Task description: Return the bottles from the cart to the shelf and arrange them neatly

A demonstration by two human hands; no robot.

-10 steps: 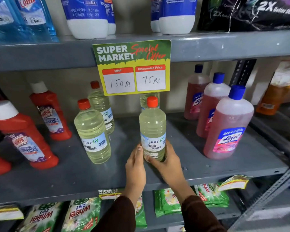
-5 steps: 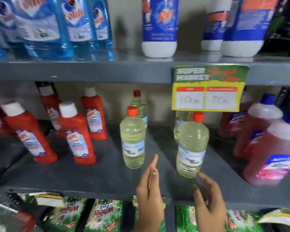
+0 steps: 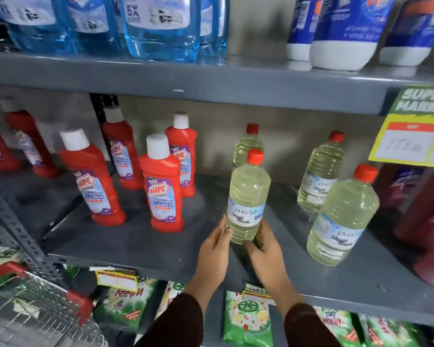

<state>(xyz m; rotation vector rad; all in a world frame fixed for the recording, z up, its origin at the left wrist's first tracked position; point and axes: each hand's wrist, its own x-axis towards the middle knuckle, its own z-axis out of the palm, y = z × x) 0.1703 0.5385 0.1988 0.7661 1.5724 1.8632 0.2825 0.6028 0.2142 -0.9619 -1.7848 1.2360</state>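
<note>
A clear bottle of pale yellow liquid bleach [image 3: 248, 196] with a red cap stands on the grey middle shelf [image 3: 140, 244]. My left hand [image 3: 214, 249] and my right hand [image 3: 266, 249] clasp its base from both sides. Another such bottle [image 3: 248, 145] stands right behind it, and two more are to the right, one near the front [image 3: 343, 216] and one further back [image 3: 321, 174]. Several red Harpic cleaner bottles [image 3: 163, 186] stand to the left. The wire cart [image 3: 35, 311] with red corners shows at the bottom left.
Blue liquid pouches [image 3: 161, 26] and blue-white bottles [image 3: 343, 31] fill the upper shelf. A yellow-green price sign [image 3: 416, 131] hangs at the right above pink bottles [image 3: 426, 221]. Green detergent packs [image 3: 248, 319] lie on the shelf below.
My hands let go of the right front bleach bottle, moved left, and now close on the bottle to its left. The view has panned left, bringing the cart into sight.
</note>
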